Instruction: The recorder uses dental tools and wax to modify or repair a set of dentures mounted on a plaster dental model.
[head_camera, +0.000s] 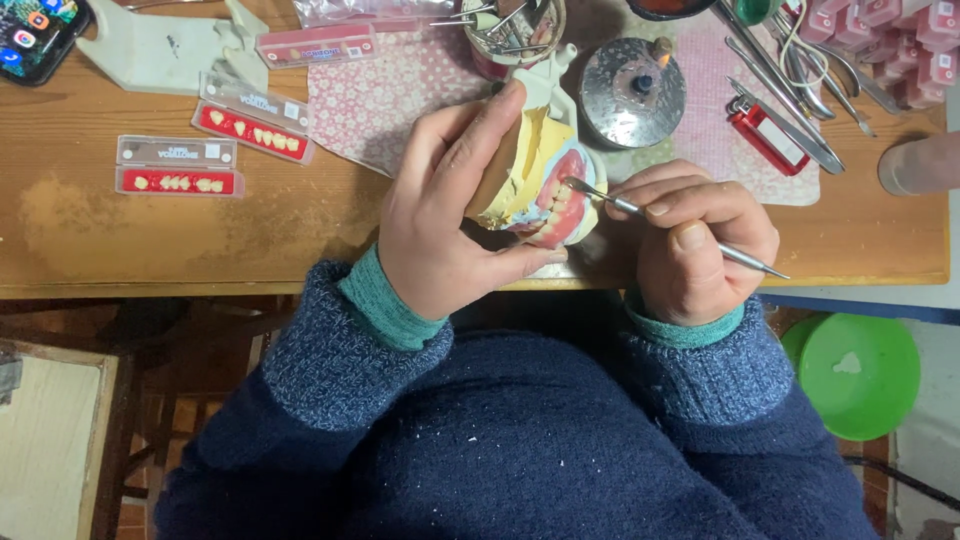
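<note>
My left hand grips a plaster dental model with pink wax gums and a row of white teeth, mounted on a pale articulator frame. My right hand holds a thin metal carving tool like a pen. Its tip touches the pink wax beside the teeth. Both hands hover over the front edge of a wooden table. Blue knitted sleeves with green cuffs cover my wrists.
Red strips of artificial teeth lie at left, a phone at the far left corner. A round metal burner, a red lighter, metal instruments and a tool cup stand behind. A green bowl sits below right.
</note>
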